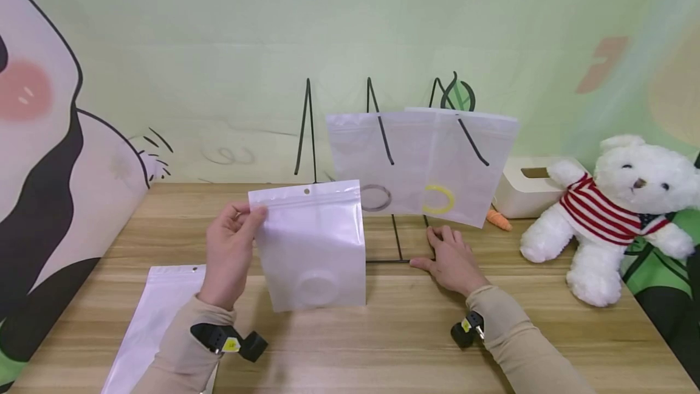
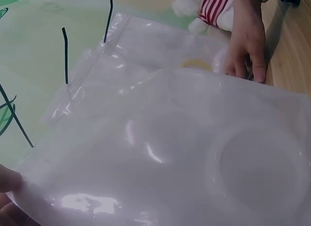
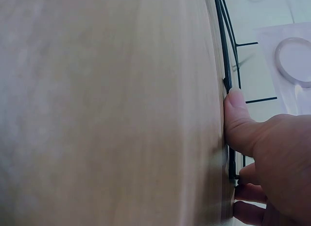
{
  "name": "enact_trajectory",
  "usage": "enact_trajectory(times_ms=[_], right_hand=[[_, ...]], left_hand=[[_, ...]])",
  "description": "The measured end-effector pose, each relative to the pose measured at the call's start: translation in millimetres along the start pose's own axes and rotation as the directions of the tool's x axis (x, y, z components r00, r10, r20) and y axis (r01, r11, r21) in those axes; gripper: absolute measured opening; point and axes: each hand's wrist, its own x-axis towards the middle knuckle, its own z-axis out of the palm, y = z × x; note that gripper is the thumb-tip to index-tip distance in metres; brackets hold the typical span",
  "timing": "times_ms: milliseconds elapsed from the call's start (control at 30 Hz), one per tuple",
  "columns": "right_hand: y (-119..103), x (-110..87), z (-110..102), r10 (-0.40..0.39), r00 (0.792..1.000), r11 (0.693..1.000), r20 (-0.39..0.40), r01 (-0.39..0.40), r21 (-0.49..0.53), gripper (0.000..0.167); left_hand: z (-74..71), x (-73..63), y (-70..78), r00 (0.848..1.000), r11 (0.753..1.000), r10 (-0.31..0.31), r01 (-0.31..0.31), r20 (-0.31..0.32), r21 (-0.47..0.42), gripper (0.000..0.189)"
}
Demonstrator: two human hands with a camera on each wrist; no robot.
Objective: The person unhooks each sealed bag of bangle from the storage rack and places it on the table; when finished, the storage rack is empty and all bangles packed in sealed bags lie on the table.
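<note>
My left hand (image 1: 229,254) pinches the upper left edge of a white zip bag (image 1: 312,236) between thumb and fingers. Through its film shows a pale ring, like a bangle (image 2: 217,172). The bag hangs over the table in front of a black wire hook rack (image 1: 383,261). At the rack's base, my right hand (image 1: 454,263) holds the frame, with the thumb (image 3: 236,102) on the front bar and the fingers round the corner. Two similar bags hang on the middle and right hooks, one with a grey bangle (image 1: 375,209), the other with a yellow bangle (image 1: 439,211). Nothing hangs on the left hook (image 1: 308,120).
Another white zip bag (image 1: 158,309) lies on the wooden table (image 1: 350,351), partly under my left forearm. Right of the rack are a white tissue box (image 1: 519,193), a small orange carrot (image 1: 498,220) and a white teddy bear (image 1: 612,211). A painted wall stands behind.
</note>
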Motion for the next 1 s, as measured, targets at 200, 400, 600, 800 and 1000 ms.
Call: enact_trajectory(times_ms=[200, 400, 600, 800, 1000], right_hand=[[0, -0.2, -1, 0.003, 1.0, 1.0, 0.005, -0.003, 0.005, 0.082], [0, -0.3, -1, -0.003, 1.0, 1.0, 0.002, 0.003, 0.006, 0.082], [0, -0.6, 0, -0.01, 1.0, 1.0, -0.003, 0.01, 0.008, 0.081], [0, -0.7, 0, -0.012, 1.0, 1.0, -0.004, 0.012, 0.005, 0.081], [0, -0.2, 0, -0.006, 1.0, 1.0, -0.001, 0.006, 0.008, 0.082]], left_hand=[[-3.6, 2.9, 1.2, 1.0, 0.997, -0.015, 0.015, 0.007, 0.076, 0.023], [-6.2, 4.4, 0.4, 1.0, 0.993, -0.022, 0.021, 0.01, 0.117, 0.027], [-8.2, 9.1, -2.4, 1.0, 0.992, 0.024, -0.024, 0.003, 0.123, 0.025], [-11.6, 16.4, -8.2, 0.999, 0.993, 0.041, -0.038, -0.023, 0.111, 0.02], [-16.7, 17.9, -13.5, 0.999, 0.989, 0.036, -0.033, -0.015, 0.146, 0.022]])
